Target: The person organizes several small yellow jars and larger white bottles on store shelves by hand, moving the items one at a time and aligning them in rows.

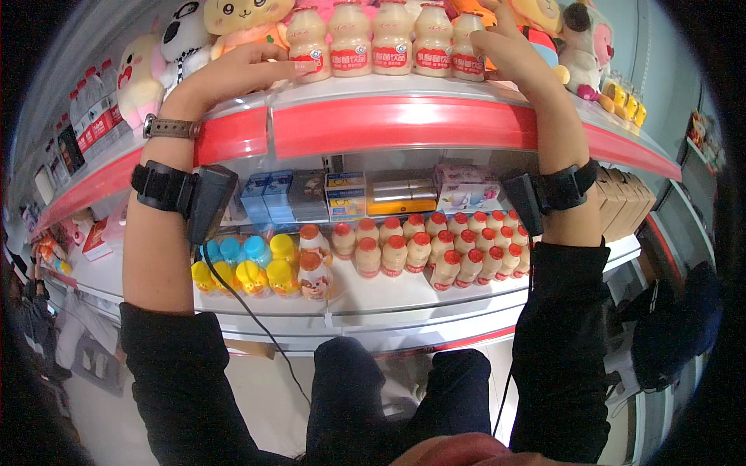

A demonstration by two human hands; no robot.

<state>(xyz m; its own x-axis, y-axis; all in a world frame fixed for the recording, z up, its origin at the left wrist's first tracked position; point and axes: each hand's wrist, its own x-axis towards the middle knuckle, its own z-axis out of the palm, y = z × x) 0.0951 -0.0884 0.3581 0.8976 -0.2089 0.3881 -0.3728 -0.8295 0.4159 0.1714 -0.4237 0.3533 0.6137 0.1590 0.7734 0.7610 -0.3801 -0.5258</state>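
Head view. Person at a shop rack, facing it, both bare hands raised to the upper shelf (404, 87). Five pale bottles stand there side by side along the front edge, lids red where they show, all upright: each one's long axis vertical, the row itself running left to right, crosswise to the reach.

The relation that counts: the row lies between the hands. Left hand (233, 78) comes in from the left, low, its digits at the lower part of the left end bottle (308, 35). Right hand (519, 58) is at the other end, a digit lying against the upper side of the right end bottle (467, 58), more fingers reaching up and past it. Each end bottle is nearest its own hand; the middle bottle (392, 39) sits about evenly between, no hand on it.

Grip: contact at both ends seems clear from here. Whether either hand is closed round its bottle, or only braced flat against the row, I cannot tell; the far sides are hidden.

Round about: plush toys (241, 22) close behind the row. Below, on the lower shelf (388, 305), small red-capped bottles (420, 252) in ranks, yellow-capped ones (252, 277) left of them, boxes (346, 194) behind. A black device is strapped at each wrist.
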